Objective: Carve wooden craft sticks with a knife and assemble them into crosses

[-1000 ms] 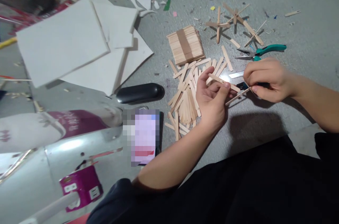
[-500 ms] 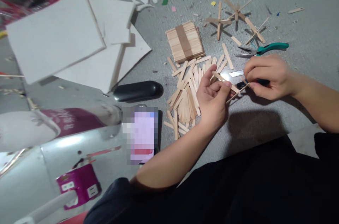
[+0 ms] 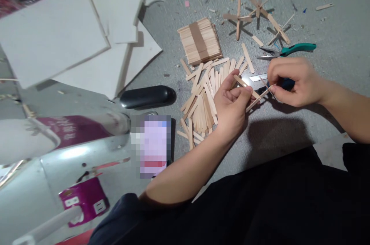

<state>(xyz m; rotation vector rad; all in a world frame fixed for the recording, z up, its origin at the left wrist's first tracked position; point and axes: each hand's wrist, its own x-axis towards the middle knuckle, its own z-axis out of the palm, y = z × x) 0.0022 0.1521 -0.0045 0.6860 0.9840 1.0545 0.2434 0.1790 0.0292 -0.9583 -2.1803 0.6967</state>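
Observation:
My left hand [image 3: 231,104] is curled around a flat wooden craft stick [image 3: 245,86], holding it above a loose heap of the same sticks [image 3: 202,98] on the grey floor. My right hand [image 3: 291,81] is pinched on the end of a second, thinner stick [image 3: 258,100] that crosses under the first one. A dark object shows behind the right fingers. A silver blade [image 3: 258,78] lies just beyond, between the two hands.
A banded bundle of sticks [image 3: 199,41] lies beyond the heap. Glued stick shapes [image 3: 254,15] and green-handled pliers [image 3: 289,49] lie further right. White foam boards [image 3: 66,36], a black case [image 3: 146,97], a phone [image 3: 153,144] and a magenta power strip [image 3: 83,200] are at left.
The view has drifted slightly, so everything sits a bit higher in frame. Both hands keep their hold; the right fingers have shifted a little along the thin stick.

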